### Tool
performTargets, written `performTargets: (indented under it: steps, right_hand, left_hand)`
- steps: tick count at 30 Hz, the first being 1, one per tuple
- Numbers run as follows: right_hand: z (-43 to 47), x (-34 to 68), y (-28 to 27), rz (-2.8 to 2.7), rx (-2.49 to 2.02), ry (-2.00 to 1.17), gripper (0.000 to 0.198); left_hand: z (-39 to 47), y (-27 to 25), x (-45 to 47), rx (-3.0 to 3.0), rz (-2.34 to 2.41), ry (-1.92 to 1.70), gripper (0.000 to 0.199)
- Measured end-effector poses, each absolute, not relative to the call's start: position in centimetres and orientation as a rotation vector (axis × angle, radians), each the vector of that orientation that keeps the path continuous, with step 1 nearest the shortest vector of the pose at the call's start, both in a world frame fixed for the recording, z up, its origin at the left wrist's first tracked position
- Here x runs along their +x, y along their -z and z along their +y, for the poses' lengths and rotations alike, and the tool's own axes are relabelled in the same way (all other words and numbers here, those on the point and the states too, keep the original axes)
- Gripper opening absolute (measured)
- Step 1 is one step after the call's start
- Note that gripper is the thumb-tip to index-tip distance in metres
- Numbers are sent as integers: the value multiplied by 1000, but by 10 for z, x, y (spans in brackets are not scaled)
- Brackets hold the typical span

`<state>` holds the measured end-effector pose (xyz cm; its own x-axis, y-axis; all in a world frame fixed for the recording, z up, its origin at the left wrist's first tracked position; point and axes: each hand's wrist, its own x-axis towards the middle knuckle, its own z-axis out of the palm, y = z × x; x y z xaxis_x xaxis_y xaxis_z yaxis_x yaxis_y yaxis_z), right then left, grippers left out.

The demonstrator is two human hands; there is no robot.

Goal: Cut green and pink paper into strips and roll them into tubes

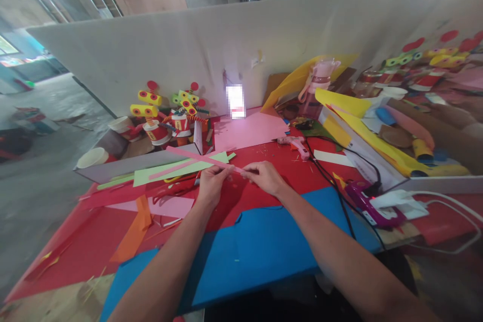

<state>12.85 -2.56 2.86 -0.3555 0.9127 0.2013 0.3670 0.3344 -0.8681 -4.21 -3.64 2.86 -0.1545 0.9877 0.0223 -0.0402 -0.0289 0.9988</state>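
Observation:
Between both hands runs a long pink paper strip (196, 157), raised above the red-covered table. My left hand (214, 182) pinches it between thumb and fingers. Close by on the right, my right hand (264, 176) pinches the strip's near end. Behind the left hand lies a light green paper sheet (145, 177), with another pink strip (169, 169) on top. Red-handled scissors (177, 190) rest just left of the left hand, partly covered. A blue sheet (260, 241) spreads beneath my forearms.
A pink glue gun (296, 145) lies behind the right hand, its black cord trailing right. A purple power strip (373, 206) holds white plugs. Paper-cup figures (156, 131) stand in a box at left. Another box (388, 173) holds craft scraps. A pink bottle (320, 80) stands at the back.

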Motion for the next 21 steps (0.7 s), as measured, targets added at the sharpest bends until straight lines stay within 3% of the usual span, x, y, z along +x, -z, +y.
performTargets:
  steps: [21]
  right_hand:
    - [-24, 127, -22, -1863, -1054, -994, 34]
  left_hand:
    - [-37, -19, -38, 1191, 1248, -1246, 24]
